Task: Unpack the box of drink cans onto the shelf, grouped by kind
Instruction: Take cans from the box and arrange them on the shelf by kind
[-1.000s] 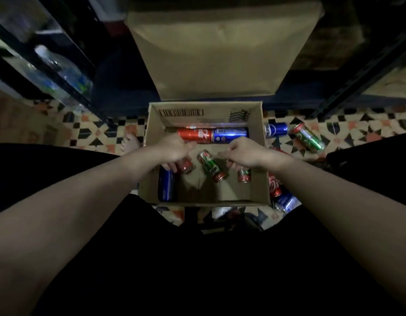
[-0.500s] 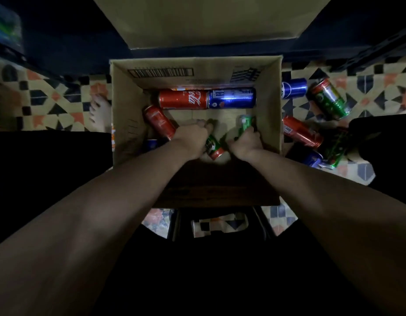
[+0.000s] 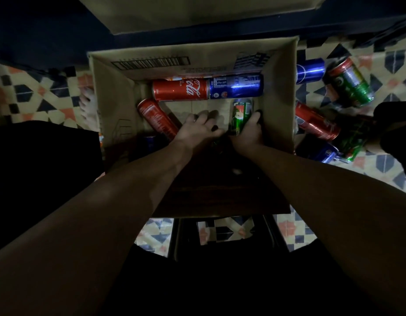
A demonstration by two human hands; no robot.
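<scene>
The box (image 3: 110,103) is an open brown cardboard carton with a barcode printed along its far inner wall, standing on the floor (image 3: 44,96) directly below the camera, its near part lost in shadow. Inside, a red cola can (image 3: 180,90) and a blue can (image 3: 236,86) lie end to end against the far wall, and a second red can (image 3: 157,119) lies slanted near the left wall. Both arms reach down into the carton. The right hand (image 3: 248,131) has its fingers wrapped around a green can (image 3: 239,115) close to the right wall. The left hand (image 3: 197,128) rests low on the bottom with dark-painted fingers (image 3: 214,127) loosely curled; whether they grip anything cannot be told, since what lies under the palm is hidden. Outside, just right of the carton, more cans lie scattered on the floor: another blue can (image 3: 310,70), a green one (image 3: 350,83), a red one (image 3: 316,122), and a dim green and blue pair (image 3: 339,149) nearest the camera. The floor is tiled in a geometric pattern of cream, dark blue and orange. A bare foot (image 3: 89,106) shows at the carton's left side. The room is dim, and a pale flap (image 3: 197,12) rises beyond the far wall.
</scene>
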